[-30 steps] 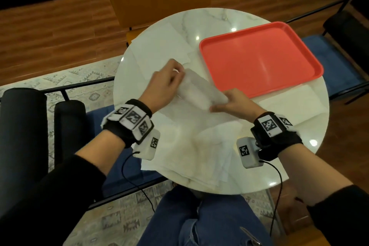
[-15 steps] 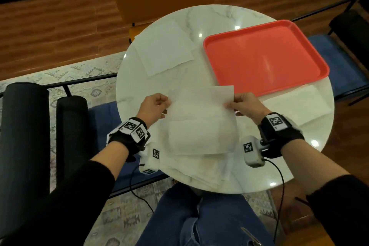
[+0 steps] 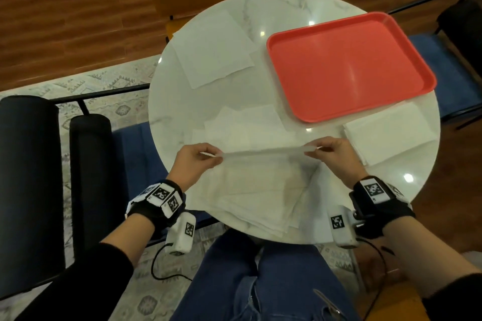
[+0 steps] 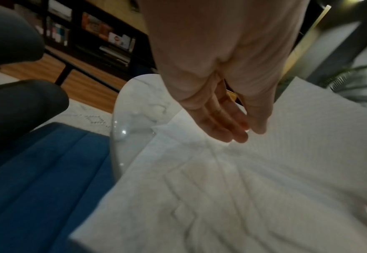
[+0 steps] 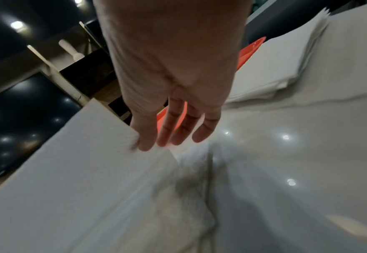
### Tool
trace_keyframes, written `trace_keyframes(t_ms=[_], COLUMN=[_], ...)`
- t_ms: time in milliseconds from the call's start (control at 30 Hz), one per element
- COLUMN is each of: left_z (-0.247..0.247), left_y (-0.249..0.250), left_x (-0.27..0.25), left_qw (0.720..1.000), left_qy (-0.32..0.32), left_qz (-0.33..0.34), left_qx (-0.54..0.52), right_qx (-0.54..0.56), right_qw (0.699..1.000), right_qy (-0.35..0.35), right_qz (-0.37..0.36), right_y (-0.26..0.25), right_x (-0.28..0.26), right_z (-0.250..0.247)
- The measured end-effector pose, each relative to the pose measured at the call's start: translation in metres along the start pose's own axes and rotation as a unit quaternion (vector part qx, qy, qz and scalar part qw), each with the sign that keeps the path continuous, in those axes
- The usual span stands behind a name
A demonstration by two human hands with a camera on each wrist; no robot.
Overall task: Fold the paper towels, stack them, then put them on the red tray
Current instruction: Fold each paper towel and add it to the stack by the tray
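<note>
Nearest you, a loose pile of unfolded towels (image 3: pixel 260 198) overhangs the counter's (image 3: pixel 180 101) near edge above your knees, its corners fanned out unevenly. Just over that pile you hold one sheet (image 3: pixel 263 151) stretched between both hands, seen almost edge-on from the head view. Your left hand (image 3: pixel 194 161) pinches its left corner between thumb and fingers (image 4: pixel 239 135), and your right hand (image 3: pixel 336 154) pinches the right corner the same way (the wrist view shows the thumb on top of the sheet and the other fingers (image 5: pixel 178 135) hanging loosely past its edge). The sheet is lifted clear of the pile along its far edge.

Just beyond the held sheet lie a few more flat towels (image 3: pixel 245 125), overlapping one another at the middle of the counter. To your right, near the rim, sits a stack (image 3: pixel 388 133) of folded towels, its edges fairly square, just beside the near edge of the tray (image 3: pixel 349 70). The tray lies on the far right, one corner reaching past the counter's rim. On the far left another sheet (image 3: pixel 214 49) lies flat, its far corner at the rim. Bare marble shows between that sheet and the tray, and along the left edge.
</note>
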State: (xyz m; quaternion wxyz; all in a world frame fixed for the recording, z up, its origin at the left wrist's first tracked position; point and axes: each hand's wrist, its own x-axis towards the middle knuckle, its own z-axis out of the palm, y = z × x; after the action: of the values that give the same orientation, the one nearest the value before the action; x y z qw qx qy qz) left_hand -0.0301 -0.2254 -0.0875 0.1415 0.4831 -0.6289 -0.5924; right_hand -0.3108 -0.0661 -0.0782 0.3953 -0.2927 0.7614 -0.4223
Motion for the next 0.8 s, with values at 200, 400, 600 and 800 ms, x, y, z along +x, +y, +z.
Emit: trace_keyframes(t_ms=[200, 400, 600, 800], left_z=[0.005, 0.011, 0.072, 0.085], left_y=[-0.02, -0.002, 0.007, -0.023], left_x=[-0.007, 0.0, -0.004, -0.001], left_qw=[0.984, 0.956, 0.887, 0.823], left_qy=[-0.052, 0.021, -0.103, -0.135], left_qz=[0.066, 0.133, 0.125, 0.075], left_qx=[0.16, 0.261, 0.432, 0.547], right_qx=[-0.105, -0.241, -0.357, -0.477], right_qw=[0.994, 0.964, 0.918, 0.851], right_qy=[-0.003, 0.091, -0.091, -0.194], right_qz=[-0.017, -0.067, -0.148, -0.105], right_y=[0.013, -0.003, -0.015, 0.017], right_x=[-0.008, -0.003, -0.014, -0.016], right_z=[0.0, 0.005, 0.079, 0.093])
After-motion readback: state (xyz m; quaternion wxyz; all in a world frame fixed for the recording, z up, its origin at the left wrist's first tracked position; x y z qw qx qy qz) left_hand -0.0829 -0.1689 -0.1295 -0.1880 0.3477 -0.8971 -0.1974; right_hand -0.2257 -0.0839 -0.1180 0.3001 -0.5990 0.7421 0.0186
